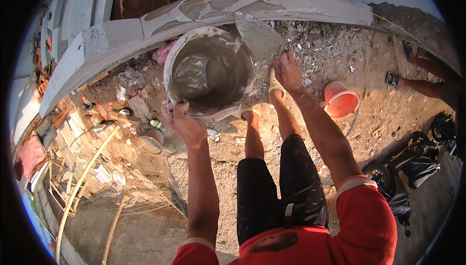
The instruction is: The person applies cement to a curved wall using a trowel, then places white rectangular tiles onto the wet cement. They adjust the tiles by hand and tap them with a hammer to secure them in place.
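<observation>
A large pale bucket sits in front of me, close against the low block wall. Wet grey mortar lies inside it, with a shiny patch on the left. My left hand is closed on the bucket's near left rim. Past the bucket's right side, my right hand is wrapped round the handle of a trowel, whose handle is mostly hidden. The trowel's broad blade, coated in grey mortar, points away from me, its tip reaching the wall's edge.
Fresh mortar patches mark the curved-looking block wall, with a string above it. An orange bucket stands to the right. Another person's legs and motorbikes are farther right. Wood scraps and a bamboo pole lie left.
</observation>
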A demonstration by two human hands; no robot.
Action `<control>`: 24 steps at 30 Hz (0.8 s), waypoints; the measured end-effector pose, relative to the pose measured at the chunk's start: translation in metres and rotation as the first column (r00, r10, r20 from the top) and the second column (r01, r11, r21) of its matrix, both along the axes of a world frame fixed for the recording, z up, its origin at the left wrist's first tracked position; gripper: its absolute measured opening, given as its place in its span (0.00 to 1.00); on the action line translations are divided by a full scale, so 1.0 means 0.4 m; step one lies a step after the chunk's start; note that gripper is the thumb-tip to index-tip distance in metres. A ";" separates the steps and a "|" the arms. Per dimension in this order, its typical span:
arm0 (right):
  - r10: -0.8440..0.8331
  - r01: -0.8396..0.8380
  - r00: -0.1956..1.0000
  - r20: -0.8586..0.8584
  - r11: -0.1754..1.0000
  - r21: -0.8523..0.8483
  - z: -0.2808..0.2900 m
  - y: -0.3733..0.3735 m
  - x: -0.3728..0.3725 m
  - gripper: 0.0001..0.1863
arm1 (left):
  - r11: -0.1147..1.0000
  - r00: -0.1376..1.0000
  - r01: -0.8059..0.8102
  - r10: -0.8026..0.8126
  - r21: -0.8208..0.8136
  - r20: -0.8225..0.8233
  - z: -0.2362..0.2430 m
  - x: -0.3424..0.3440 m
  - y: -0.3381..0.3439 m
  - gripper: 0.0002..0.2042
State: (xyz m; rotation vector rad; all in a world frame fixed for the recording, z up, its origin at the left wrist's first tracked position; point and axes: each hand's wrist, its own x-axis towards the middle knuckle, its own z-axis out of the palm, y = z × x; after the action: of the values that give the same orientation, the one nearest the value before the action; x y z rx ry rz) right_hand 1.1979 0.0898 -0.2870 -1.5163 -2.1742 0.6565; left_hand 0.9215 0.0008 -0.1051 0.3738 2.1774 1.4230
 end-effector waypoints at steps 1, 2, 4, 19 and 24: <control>0.062 -0.063 0.998 -0.022 0.997 -0.034 0.006 -0.024 0.007 0.20 | 0.992 0.985 -0.101 0.089 0.078 0.150 -0.001 0.000 -0.002 0.09; 0.058 -0.060 0.998 -0.038 0.997 -0.056 0.012 -0.037 0.011 0.19 | 0.978 0.962 -0.175 0.145 0.115 0.231 0.000 -0.001 -0.005 0.09; 0.019 -0.027 0.997 -0.074 0.993 -0.111 0.030 -0.039 0.016 0.17 | 0.964 0.944 -0.228 0.185 0.135 0.273 0.006 -0.002 -0.008 0.09; -0.162 0.161 0.987 -0.002 0.982 0.102 0.117 0.070 0.131 0.16 | 0.990 0.961 -0.073 0.038 0.120 0.273 0.048 0.057 0.011 0.08; -0.212 0.215 0.976 0.037 0.954 -0.207 0.077 -0.054 0.164 0.16 | 0.990 0.970 -0.041 0.007 0.138 0.242 0.046 0.084 0.031 0.08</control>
State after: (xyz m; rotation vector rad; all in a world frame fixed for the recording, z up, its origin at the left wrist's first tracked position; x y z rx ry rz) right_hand 1.2635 0.0682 -0.2562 -1.8379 -1.9618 0.8237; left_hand 0.9550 0.0132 -0.0867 0.2114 1.8991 1.5546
